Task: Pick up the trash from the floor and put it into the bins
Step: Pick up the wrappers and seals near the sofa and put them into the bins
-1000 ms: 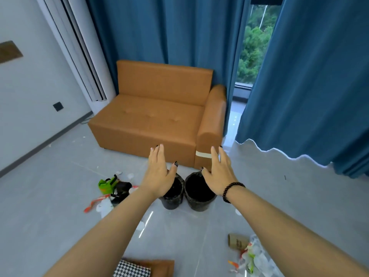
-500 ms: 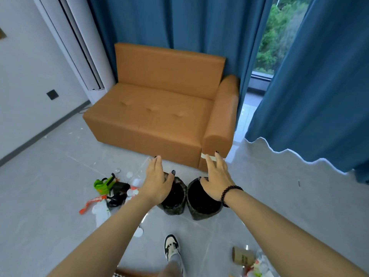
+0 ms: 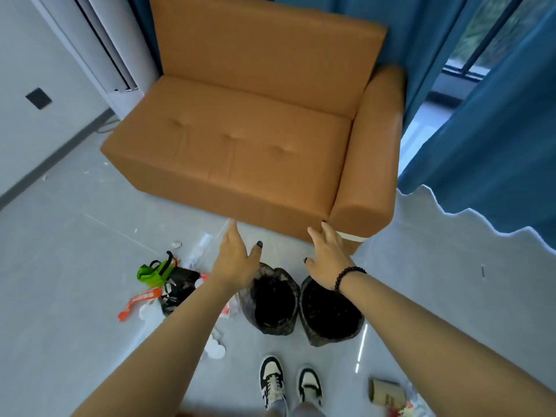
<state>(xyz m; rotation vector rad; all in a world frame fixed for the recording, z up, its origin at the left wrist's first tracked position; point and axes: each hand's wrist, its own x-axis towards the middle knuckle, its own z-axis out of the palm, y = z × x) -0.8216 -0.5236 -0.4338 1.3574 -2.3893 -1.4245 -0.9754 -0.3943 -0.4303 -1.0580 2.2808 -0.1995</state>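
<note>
Head view: an orange sofa (image 3: 240,139) fills the far side, blue curtains (image 3: 481,130) to its right, grey floor (image 3: 60,266) in front. Two black-lined bins (image 3: 272,305) stand touching each other just before the sofa, their mouths open upward. Both arms reach forward over them. The left hand (image 3: 234,260) and the right hand (image 3: 328,260) are spread flat, fingers wide, holding nothing. The trash lies on the floor to the left of the bins: a green wrapper (image 3: 153,270), a dark bag (image 3: 180,288), a red-and-white strip (image 3: 140,302), white scraps (image 3: 215,349). A brown paper cup (image 3: 386,392) lies near the right forearm. All of it looks light, thin and crumpled, so it should pinch easily at any fold or edge; the cup would likely crush if squeezed hard, so grip its rim.
</note>
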